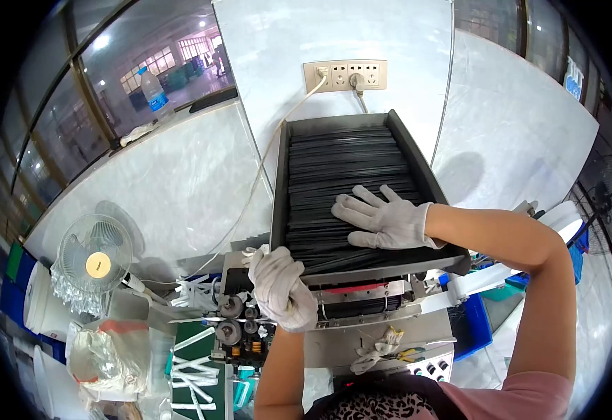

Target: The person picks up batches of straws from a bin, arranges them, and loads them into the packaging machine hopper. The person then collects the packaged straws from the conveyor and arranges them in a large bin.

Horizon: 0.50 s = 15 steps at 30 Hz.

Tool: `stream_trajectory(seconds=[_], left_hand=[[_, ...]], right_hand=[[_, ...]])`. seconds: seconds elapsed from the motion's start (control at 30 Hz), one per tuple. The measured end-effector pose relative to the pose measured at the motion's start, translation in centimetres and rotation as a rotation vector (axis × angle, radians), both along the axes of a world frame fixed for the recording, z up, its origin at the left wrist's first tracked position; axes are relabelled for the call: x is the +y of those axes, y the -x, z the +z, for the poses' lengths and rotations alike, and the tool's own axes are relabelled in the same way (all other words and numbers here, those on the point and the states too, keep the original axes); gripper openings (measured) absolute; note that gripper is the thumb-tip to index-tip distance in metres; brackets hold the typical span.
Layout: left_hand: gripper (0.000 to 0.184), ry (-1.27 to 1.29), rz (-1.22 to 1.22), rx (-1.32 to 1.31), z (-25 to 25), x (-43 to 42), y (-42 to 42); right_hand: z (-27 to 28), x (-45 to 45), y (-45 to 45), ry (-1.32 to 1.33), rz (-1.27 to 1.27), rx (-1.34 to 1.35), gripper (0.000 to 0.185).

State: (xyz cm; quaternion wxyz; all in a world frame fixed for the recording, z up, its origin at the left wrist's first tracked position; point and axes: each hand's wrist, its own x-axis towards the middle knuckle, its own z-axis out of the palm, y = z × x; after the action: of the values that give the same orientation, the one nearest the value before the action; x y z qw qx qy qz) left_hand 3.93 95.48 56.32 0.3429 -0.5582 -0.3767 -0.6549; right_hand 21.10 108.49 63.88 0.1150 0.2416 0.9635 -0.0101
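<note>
A dark metal tray (280,175) holds many thin black sticks (348,157) lying crosswise in layers. My right hand (390,220), in a white glove, rests flat on the sticks with its fingers spread. At the tray's near left corner is my left hand (281,288), also gloved, its fingers curled against the corner; whether it grips the edge is hard to make out. Below the tray stands a machine with rollers (230,332) on its left side.
A fan (96,253) stands at the left near a plastic bag (110,357). White strips (194,378) lie on a green surface. Yellow-handled pliers (409,355) and a white cloth (376,350) sit on the machine's front. A blue bin (474,325) is at the right, and a socket panel (345,75) behind.
</note>
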Motion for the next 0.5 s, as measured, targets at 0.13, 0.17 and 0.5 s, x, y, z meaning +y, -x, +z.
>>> stream_trajectory(seconds=[0.13, 0.17, 0.5], left_hand=[[0.014, 0.101, 0.069, 0.018, 0.0, -0.6, 0.1], [0.014, 0.101, 0.090, 0.051, -0.1, -0.6, 0.4], [0.033, 0.017, -0.005, -0.030, -0.1, -0.6, 0.1]], right_hand=[[0.8, -1.9, -1.2, 0.171, 0.071, 0.023, 0.073], [1.3, -2.3, -1.6, 0.299, 0.050, 0.052, 0.074], [2.4, -6.6, -2.6, 0.312, 0.128, 0.354, 0.054]])
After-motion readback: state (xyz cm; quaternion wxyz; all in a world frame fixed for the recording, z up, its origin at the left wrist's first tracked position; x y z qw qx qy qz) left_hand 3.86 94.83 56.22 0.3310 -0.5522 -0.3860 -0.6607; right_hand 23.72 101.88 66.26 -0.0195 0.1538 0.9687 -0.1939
